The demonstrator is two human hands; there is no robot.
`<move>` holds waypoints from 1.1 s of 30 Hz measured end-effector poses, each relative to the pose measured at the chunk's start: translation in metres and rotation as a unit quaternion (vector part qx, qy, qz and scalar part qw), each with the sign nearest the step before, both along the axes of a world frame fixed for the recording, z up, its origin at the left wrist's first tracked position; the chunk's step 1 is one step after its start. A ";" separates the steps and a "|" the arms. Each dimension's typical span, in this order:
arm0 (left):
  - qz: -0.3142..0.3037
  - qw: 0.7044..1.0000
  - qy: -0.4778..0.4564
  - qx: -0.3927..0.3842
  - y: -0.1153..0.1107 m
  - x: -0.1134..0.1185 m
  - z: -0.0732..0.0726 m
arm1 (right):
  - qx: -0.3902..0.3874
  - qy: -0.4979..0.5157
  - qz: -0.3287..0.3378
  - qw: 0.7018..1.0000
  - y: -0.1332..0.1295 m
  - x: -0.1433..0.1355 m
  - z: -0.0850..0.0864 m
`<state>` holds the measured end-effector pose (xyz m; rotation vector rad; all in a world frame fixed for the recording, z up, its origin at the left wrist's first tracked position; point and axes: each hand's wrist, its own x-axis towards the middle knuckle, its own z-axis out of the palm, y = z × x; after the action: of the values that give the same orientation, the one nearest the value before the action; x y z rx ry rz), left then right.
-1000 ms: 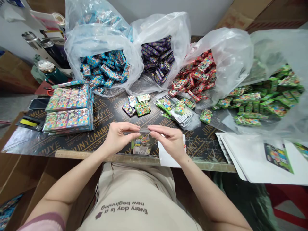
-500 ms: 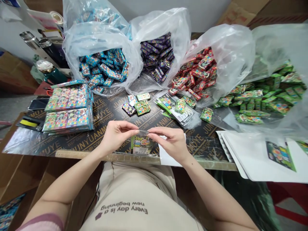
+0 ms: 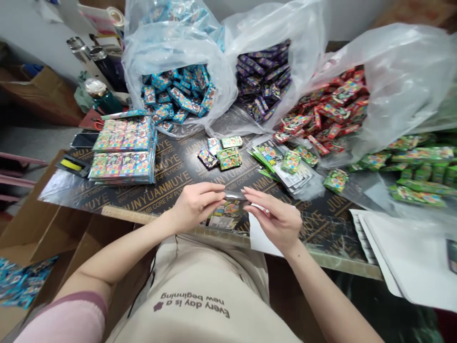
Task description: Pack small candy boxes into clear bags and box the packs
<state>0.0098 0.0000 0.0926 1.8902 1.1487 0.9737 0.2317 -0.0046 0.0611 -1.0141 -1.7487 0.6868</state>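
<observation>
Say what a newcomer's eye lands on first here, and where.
Probably the plastic bags along the table's far side, showing blue, purple, red and green boxes. Then the left hand and right hand at a clear pouch, near the front edge. A stack of packs stands at left.

Clear pouch [image 3: 233, 195], far edge pinched; printed card [image 3: 224, 218] apparently inside.

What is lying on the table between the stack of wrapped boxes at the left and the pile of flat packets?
In the head view, a small cluster of little boxes lies between them, with dark printed tabletop showing on both sides.
</observation>
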 end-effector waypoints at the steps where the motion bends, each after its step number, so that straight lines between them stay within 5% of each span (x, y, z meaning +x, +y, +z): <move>1: -0.004 1.000 -0.002 -0.001 0.001 0.001 -0.003 | 0.018 0.003 -0.006 1.000 -0.002 0.000 -0.005; 6: 0.060 0.996 -0.062 0.016 0.009 -0.002 -0.009 | -0.060 0.073 0.015 0.995 0.001 -0.006 -0.019; 11: 0.304 0.932 -0.192 0.039 0.012 -0.033 -0.025 | -0.289 0.064 0.074 0.952 0.011 -0.024 -0.045; 15: 0.374 0.926 -0.052 -0.005 -0.002 -0.064 -0.054 | -0.362 -0.003 0.122 0.924 0.040 -0.030 -0.061; 17: 0.352 0.932 0.091 0.011 -0.011 -0.068 -0.067 | -0.350 -0.092 0.188 0.913 0.063 -0.033 -0.061; 19: 0.256 0.943 0.208 0.036 -0.016 -0.060 -0.077 | -0.272 -0.178 0.213 0.921 0.089 -0.041 -0.057; 22: 0.042 0.952 0.302 0.039 -0.012 -0.035 -0.091 | -0.076 -0.263 0.126 0.953 0.133 -0.058 -0.048; 24: -0.024 0.941 0.336 0.034 -0.004 -0.016 -0.099 | 0.004 -0.325 0.066 0.944 0.165 -0.071 -0.046; 28: -0.001 0.923 0.383 0.029 0.009 0.004 -0.115 | -0.012 -0.453 0.097 0.886 0.220 -0.087 -0.055; 33: 0.021 0.919 0.390 0.062 0.007 0.002 -0.123 | -0.028 -0.542 0.162 0.824 0.246 -0.100 -0.076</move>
<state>0.0121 0.0071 -0.0307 2.4572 1.5936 0.2847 0.1318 0.2414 -0.0146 -1.2745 -2.9589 0.3384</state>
